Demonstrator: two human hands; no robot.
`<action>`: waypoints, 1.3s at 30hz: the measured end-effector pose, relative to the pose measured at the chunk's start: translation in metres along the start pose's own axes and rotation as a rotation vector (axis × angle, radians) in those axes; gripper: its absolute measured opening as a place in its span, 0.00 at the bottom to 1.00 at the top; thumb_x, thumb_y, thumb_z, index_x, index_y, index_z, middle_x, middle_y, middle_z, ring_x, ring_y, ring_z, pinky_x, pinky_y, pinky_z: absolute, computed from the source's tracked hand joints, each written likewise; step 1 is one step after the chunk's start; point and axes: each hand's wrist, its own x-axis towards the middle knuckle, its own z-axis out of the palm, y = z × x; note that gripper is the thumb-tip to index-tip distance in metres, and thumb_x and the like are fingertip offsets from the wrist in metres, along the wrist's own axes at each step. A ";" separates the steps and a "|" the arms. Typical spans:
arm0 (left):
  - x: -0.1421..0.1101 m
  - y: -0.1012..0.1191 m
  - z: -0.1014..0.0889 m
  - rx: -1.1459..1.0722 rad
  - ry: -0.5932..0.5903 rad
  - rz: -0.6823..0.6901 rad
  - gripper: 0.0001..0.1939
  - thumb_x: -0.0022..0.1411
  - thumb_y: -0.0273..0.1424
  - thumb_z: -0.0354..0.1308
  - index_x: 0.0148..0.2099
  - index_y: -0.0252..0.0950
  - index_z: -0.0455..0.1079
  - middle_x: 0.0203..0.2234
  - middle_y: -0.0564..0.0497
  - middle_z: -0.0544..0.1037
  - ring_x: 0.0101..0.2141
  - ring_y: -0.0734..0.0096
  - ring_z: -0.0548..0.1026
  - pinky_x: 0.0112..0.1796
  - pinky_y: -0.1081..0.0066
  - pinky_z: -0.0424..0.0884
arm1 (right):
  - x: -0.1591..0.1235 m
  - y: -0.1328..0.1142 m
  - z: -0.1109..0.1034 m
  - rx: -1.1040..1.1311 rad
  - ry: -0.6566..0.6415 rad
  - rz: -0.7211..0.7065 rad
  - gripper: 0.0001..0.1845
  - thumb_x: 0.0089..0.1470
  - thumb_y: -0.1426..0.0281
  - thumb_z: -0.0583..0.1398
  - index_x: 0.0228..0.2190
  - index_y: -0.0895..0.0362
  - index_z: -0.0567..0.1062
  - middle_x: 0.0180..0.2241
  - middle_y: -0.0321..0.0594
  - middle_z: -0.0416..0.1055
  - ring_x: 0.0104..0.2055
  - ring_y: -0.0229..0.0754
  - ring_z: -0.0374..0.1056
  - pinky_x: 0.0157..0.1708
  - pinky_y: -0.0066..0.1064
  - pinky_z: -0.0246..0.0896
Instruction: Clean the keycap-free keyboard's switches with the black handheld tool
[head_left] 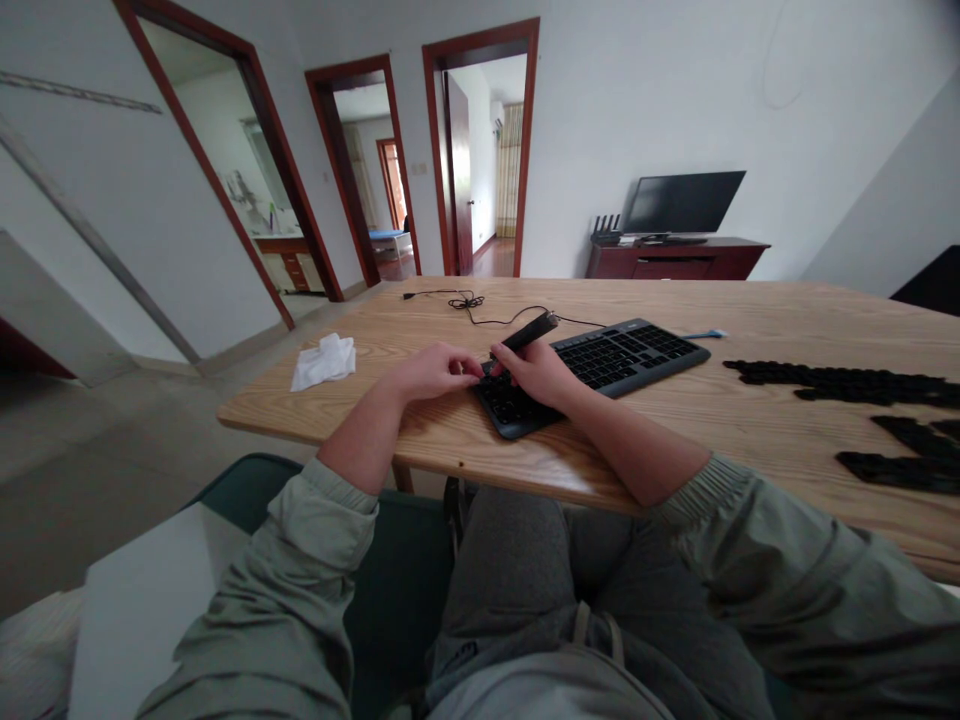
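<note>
Together, the left hand (431,370) and right hand (537,372) work close over the near end of a dark computer keyboard (630,358) on a pale wooden counter (315,420). The right hand closes on a slim black corded tool (525,332), held like a pen with its tip down among the keys. Its thin black cord (465,302) runs away beyond the hands to a small tangle. The curled fingers of the left hand rest at the keys beside that tip, though whether they pinch anything is hidden. The keyboard looks light and stiff, best taken by its long plastic edges; the tool appears light and easy to hold by its barrel, its cord likely to drag. Rows of small black keycaps (840,382) lie well to the right of the hands, a crumpled white tissue (324,362) to their left, and a blue cable end (705,333) just past the keyboard's far corner.
</note>
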 end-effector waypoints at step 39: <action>0.000 -0.005 0.001 -0.125 -0.016 0.008 0.15 0.58 0.38 0.60 0.40 0.32 0.77 0.30 0.49 0.78 0.30 0.73 0.71 0.33 0.72 0.66 | 0.002 0.002 -0.002 0.033 -0.099 -0.022 0.16 0.59 0.61 0.56 0.27 0.59 0.76 0.29 0.43 0.76 0.32 0.42 0.68 0.36 0.34 0.64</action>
